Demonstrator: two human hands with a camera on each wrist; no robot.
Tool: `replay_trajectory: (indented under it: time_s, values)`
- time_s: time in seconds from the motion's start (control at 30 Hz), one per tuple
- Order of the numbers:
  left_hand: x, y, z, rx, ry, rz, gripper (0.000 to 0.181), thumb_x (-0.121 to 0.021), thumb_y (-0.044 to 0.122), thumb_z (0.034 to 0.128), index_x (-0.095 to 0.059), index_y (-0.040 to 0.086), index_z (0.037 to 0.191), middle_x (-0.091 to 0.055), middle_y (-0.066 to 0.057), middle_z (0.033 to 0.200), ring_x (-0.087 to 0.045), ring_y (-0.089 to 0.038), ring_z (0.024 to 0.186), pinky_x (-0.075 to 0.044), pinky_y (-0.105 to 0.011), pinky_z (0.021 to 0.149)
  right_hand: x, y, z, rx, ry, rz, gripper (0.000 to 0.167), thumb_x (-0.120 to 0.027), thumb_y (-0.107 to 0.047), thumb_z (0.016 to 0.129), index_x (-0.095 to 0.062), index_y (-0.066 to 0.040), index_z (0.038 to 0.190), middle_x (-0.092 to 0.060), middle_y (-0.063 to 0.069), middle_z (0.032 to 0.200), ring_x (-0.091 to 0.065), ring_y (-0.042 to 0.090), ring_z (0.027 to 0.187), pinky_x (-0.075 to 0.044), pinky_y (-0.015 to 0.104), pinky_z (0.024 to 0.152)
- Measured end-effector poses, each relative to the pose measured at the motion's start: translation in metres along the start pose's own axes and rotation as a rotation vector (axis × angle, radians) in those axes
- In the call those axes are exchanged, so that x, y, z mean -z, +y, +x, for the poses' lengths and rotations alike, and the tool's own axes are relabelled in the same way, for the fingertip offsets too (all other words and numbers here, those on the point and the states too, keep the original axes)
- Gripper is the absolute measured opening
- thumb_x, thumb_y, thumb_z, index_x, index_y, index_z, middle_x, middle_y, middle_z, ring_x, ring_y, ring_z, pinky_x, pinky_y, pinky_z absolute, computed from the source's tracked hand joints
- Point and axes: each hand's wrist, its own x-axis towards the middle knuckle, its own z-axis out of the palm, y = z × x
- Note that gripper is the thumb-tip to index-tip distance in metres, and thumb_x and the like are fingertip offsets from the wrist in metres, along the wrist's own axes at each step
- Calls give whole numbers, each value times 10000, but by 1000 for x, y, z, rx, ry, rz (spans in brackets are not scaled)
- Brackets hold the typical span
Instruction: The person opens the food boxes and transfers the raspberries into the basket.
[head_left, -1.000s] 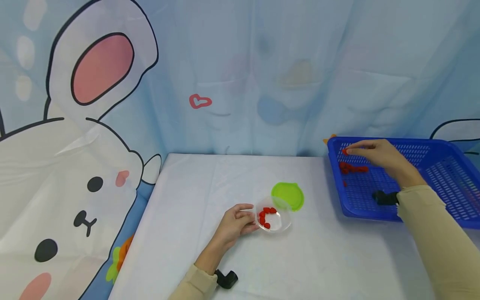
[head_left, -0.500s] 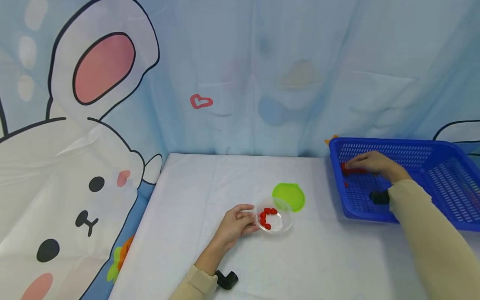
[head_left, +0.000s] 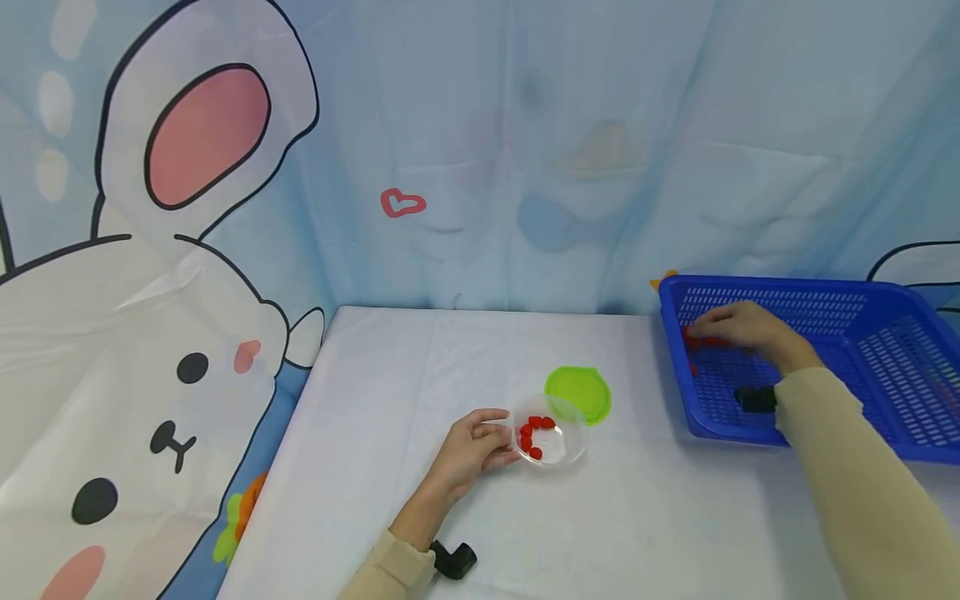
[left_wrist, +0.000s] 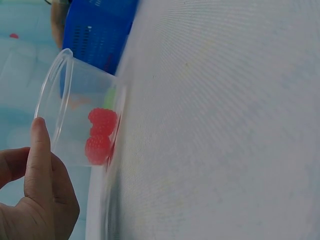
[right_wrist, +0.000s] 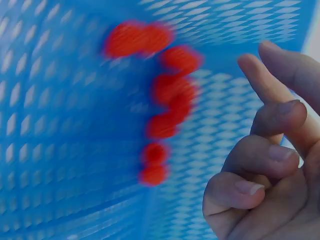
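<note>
Fabric (head_left: 480,142) hangs behind the white-covered table (head_left: 645,517), and at the far left we see its printed rabbit (head_left: 217,333). Next comes the left hand (head_left: 468,450), a black device (head_left: 455,561) by its wrist. Its fingers curve against the side of a clear tub (head_left: 558,442), one tip at the rim; we judge that this light hold braces a tub that could skid easily, while leaving its mouth uncovered. The tub stands upright on the table, and a few red raspberries (head_left: 527,443) lie in it, bunched mostly toward the hand's side. Just beyond, a flat green lid (head_left: 587,392) lies off the tub, perhaps to leave the opening free; whether the two touch, we cannot tell.

Farther right, well apart from the tub, sits a blue basket (head_left: 862,333), whose walls presumably stop small things rolling away. The other raspberries (right_wrist: 172,92) lie there in a loose line near its left wall, blurred in the right wrist view. The right hand (head_left: 738,327) hangs over them, an approach that we think suits the raised walls. Its thumb and forefinger are extended, tips near each other, the remaining fingers loosely bent; we see nothing pinched between them.
</note>
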Motion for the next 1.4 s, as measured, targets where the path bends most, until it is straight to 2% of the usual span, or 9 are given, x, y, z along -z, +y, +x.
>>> replay_trajectory:
  time_s: [0.07,0.13,0.23,0.4,0.5,0.57,0.73,1.0,1.4]
  values:
    - [0,0,0,-1,0,-1,364,-660,-14,946,-570,-19,1299,-626,-132,993,-635,-195,824,-608,-382,808,1,-12,-9,17,31,9,695,-635,-510,957,-561,56,1354,-343,365,1459,-304,570,1308,-377,723,983]
    - [1,0,0,0,1,0,360,-659,-15,947,-571,-18,1296,-626,-133,991,-634,-195,827,-608,-382,808,2,-23,-18,36,67,49,730,-626,-550,948,-552,41,1369,-299,352,1503,-240,567,1356,-313,735,1029]
    - [1,-1,0,-3,-1,3,361,-661,-12,947,-569,-23,1296,-626,-138,992,-634,-195,828,-608,-382,810,-2,-44,-38,73,121,107,776,-633,-603,912,-546,4,1389,-323,301,1508,-272,535,1352,-365,709,986]
    - [1,-1,0,-10,-2,6,363,-658,-11,950,-565,-28,1301,-624,-138,993,-632,-194,825,-607,-379,811,-20,-81,-69,165,221,111,647,-652,-562,919,-632,-60,1327,-604,140,1044,-535,329,940,-483,428,697]
    - [1,-1,0,-9,-4,4,365,-653,-18,950,-564,-27,1304,-623,-136,991,-632,-195,829,-606,-379,812,-39,-97,-83,247,248,116,497,-671,-472,946,-685,-83,1253,-524,68,714,-465,259,643,-415,362,531]
    - [1,-1,0,-7,-5,0,366,-651,-22,950,-564,-27,1305,-624,-137,991,-634,-197,830,-606,-381,813,-55,-104,-88,313,250,140,401,-684,-402,958,-709,-89,1208,-500,44,670,-451,229,597,-407,339,512]
    - [0,0,0,-10,-9,1,366,-650,-16,954,-557,-30,1308,-624,-141,993,-638,-197,834,-606,-384,815,-100,-111,-86,453,243,167,239,-733,-271,941,-755,-97,1102,-371,34,674,-368,208,589,-311,324,475]
    - [-1,1,-1,-16,-16,-5,364,-636,-32,957,-545,-46,1309,-620,-135,978,-633,-193,827,-606,-385,817,-168,-112,-75,530,132,220,175,-787,-183,885,-774,-98,1037,-402,18,750,-411,214,698,-323,280,541]
    - [-1,1,-2,-14,-14,-11,368,-635,-30,958,-546,-42,1314,-623,-137,985,-622,-198,829,-602,-402,824,-214,-116,-63,648,59,-17,143,-827,-143,835,-810,-139,976,-518,-90,764,-458,198,732,-390,274,578]
